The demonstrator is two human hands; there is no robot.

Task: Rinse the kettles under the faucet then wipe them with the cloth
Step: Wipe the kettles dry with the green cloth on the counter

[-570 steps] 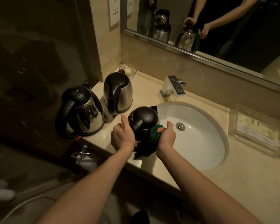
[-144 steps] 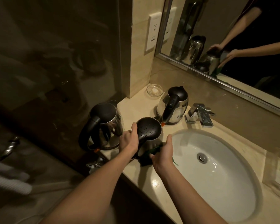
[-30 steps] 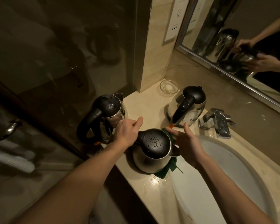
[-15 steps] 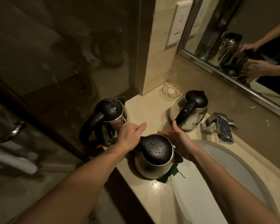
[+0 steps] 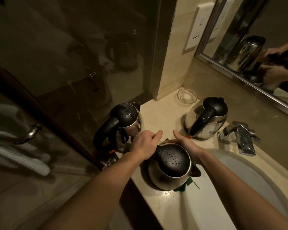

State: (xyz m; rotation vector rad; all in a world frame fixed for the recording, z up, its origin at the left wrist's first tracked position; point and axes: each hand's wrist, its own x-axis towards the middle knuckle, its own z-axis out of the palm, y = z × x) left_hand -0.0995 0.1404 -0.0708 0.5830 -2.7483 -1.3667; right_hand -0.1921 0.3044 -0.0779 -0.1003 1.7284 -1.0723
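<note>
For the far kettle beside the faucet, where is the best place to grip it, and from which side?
Grip the far kettle by its black handle, coming from the near side: the handle arcs down toward the person, standing clear of the round steel body.

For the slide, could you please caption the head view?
Both hands, left and right, steady a wet kettle standing on a green cloth beside the sink.

kettles flank hands, sink open

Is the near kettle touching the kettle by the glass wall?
Apart. The head view shows the left hand between the near kettle and the far-left kettle.
</note>
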